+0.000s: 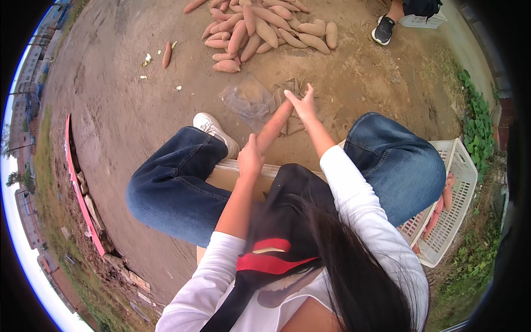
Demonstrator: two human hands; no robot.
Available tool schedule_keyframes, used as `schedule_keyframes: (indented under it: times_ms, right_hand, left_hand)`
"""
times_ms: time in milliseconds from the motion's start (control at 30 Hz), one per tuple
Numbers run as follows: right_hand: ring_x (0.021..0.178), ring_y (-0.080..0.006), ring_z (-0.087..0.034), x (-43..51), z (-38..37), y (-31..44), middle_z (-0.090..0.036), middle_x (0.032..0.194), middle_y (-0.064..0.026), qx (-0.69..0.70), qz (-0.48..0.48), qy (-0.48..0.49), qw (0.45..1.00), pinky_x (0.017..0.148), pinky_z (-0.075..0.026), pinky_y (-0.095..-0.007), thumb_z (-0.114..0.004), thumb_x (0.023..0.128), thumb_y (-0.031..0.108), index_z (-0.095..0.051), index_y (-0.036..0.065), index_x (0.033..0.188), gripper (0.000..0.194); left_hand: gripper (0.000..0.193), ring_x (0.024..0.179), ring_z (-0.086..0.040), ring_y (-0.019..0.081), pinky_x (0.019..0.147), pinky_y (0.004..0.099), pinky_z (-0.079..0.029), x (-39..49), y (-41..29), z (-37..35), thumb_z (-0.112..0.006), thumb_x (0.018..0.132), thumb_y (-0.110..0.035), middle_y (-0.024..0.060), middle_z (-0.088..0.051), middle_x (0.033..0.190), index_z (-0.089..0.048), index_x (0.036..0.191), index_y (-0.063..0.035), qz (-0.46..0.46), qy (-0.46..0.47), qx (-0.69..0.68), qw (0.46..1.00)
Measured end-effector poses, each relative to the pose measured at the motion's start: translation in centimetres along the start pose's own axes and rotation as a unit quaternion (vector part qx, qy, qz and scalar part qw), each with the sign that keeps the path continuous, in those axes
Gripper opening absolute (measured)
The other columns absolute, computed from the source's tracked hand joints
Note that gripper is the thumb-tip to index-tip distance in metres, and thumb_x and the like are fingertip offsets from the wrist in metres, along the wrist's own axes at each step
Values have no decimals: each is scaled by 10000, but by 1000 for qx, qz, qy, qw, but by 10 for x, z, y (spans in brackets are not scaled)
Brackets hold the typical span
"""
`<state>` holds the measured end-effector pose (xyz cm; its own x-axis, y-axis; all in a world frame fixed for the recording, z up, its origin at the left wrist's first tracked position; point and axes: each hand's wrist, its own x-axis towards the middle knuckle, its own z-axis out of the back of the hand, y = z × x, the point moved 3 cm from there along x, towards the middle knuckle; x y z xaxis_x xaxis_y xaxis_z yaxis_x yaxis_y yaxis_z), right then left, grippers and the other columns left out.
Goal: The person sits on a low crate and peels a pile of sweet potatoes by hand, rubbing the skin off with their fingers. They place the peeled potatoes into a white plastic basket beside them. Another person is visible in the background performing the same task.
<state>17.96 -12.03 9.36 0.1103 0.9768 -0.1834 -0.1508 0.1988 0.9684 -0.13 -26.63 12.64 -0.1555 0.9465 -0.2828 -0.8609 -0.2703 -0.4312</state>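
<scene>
A long reddish sweet potato [274, 126] is held at a slant above the ground between my knees. My left hand [250, 157] is wrapped around its lower end. At the upper end, my right hand [304, 103] has its thumb against the tip, with the fingers spread. Beneath and beyond it, a crumpled mesh bag [249, 99] and a brownish cloth [290, 89] lie on the dirt. A heap of sweet potatoes [265, 29] lies farther ahead, and a single sweet potato [166, 54] rests apart on its left.
White plastic crates [460, 224] holding some sweet potatoes stand beside my right knee. Another person's shoe [384, 30] is at the upper right, near a white crate [423, 20]. Green plants [477, 124] grow along the right edge. A pink strip [81, 195] borders the ground at left.
</scene>
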Motion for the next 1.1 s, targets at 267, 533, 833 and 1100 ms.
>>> schedule_keyframes:
  times_ms: [267, 533, 833, 1100]
  right_hand:
    - [952, -189, -648, 2, -12, 20, -681, 999, -108, 378, -100, 117, 913, 845, -530, -356, -663, 922, 220, -586, 50, 1052, 227]
    - [1130, -285, -586, -13, 1, 86, -625, 1166, -182, 31, 275, -195, 941, 1004, -443, -421, -578, 917, 145, -597, 40, 1189, 293]
    - [1188, -303, -546, 19, 19, 50, -632, 1221, -155, -592, -14, 118, 797, 1019, -366, -472, -499, 963, 322, -647, 60, 1181, 371]
    - [1366, -282, -385, -20, -39, 60, -492, 1418, -123, -400, 456, 138, 783, 1148, -228, -490, -462, 990, 361, -510, 159, 1382, 444]
  left_hand:
    - [533, 889, -662, 341, 731, 425, -509, 31, 6, -1, -723, 696, -71, 171, -663, 1034, -516, 1187, -50, -84, 0, -137, 987]
    - [587, 885, -668, 394, 774, 456, -515, 48, 15, -21, -785, 626, -239, 223, -677, 946, -518, 1110, -40, 23, 57, -219, 974]
    - [426, 880, -636, 441, 752, 509, -503, 33, 3, 8, -746, 672, -179, 219, -673, 866, -498, 998, -64, 47, -19, -15, 999]
    - [394, 899, -634, 452, 770, 517, -501, 36, -1, 11, -696, 726, -138, 202, -668, 962, -475, 1045, -71, 43, -55, -39, 997]
